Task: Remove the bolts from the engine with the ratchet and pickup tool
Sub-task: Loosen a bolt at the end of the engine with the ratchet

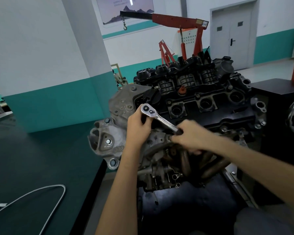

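My left hand (138,123) grips the ratchet (158,118) at its head to keep it seated on the engine (210,107), while my right hand (189,134) clenches the handle for leverage.

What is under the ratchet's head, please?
The left hand holds just beneath the ratchet head, over the engine. Whatever the head is fitted onto is hidden by that hand.

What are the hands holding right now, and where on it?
Both hold the ratchet: left hand at its head end, right hand gripping the black handle end.
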Action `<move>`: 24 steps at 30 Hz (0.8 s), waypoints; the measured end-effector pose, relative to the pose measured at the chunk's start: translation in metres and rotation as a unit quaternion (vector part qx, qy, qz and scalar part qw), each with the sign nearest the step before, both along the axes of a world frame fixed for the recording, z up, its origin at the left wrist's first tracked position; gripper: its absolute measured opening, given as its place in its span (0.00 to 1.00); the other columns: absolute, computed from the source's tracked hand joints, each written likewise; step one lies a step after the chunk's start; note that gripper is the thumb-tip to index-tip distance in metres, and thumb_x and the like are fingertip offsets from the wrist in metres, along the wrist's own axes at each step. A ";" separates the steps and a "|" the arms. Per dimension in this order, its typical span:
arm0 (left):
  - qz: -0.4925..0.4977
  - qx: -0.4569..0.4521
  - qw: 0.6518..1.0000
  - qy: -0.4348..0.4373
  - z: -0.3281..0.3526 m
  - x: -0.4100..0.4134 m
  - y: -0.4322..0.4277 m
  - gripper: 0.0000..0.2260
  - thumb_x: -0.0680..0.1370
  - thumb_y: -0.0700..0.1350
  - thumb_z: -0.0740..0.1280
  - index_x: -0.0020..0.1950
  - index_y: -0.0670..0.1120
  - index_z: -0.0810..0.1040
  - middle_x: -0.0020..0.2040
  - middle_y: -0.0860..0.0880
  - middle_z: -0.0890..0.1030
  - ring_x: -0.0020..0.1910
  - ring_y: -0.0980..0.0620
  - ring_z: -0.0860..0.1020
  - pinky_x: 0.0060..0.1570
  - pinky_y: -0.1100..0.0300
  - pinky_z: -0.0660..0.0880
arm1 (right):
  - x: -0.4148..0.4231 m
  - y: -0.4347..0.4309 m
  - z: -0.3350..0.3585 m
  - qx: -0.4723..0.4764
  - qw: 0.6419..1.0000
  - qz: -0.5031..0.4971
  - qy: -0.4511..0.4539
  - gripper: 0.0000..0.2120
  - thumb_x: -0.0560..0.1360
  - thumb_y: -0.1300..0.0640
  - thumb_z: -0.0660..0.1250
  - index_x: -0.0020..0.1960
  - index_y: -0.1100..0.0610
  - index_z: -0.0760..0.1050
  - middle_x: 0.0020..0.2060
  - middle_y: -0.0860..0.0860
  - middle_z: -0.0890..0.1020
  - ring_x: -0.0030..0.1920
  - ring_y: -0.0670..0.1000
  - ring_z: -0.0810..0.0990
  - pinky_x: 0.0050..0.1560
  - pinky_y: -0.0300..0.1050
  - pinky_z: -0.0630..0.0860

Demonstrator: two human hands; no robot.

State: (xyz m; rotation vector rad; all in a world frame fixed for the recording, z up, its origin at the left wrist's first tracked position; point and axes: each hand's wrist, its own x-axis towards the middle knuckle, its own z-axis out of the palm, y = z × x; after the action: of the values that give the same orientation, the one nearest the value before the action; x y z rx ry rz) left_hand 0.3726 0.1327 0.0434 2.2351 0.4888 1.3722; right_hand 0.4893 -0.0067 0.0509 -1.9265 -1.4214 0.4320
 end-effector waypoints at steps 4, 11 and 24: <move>-0.033 -0.006 0.999 -0.022 0.002 -0.002 -0.003 0.05 0.79 0.38 0.64 0.50 0.44 0.79 0.44 0.54 0.82 0.42 0.57 0.78 0.45 0.61 0.74 | 0.035 0.002 0.048 -0.015 0.958 -0.013 -0.287 0.12 0.74 0.52 0.66 0.33 0.50 0.68 0.33 0.50 0.73 0.32 0.52 0.75 0.33 0.42 0.71; 0.007 -0.024 1.000 -0.006 -0.002 0.002 -0.001 0.11 0.75 0.39 0.59 0.42 0.56 0.73 0.35 0.61 0.78 0.32 0.60 0.73 0.35 0.65 0.70 | -0.005 0.000 -0.020 0.072 0.994 -0.024 -0.083 0.04 0.72 0.57 0.67 0.39 0.55 0.73 0.29 0.49 0.74 0.29 0.48 0.73 0.29 0.35 0.68; -0.056 -0.029 0.998 -0.008 0.000 -0.003 0.001 0.10 0.78 0.38 0.64 0.49 0.52 0.79 0.45 0.53 0.83 0.45 0.53 0.81 0.48 0.59 0.77 | 0.011 0.002 -0.005 0.032 0.986 0.020 -0.164 0.05 0.71 0.59 0.67 0.39 0.53 0.72 0.33 0.49 0.74 0.31 0.46 0.72 0.34 0.39 0.68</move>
State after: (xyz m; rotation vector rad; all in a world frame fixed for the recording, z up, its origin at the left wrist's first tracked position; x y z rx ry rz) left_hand 0.3697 0.1340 0.0436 2.1692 0.3873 1.3028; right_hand 0.5001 -0.0051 0.0454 -1.9846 -1.6604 0.0840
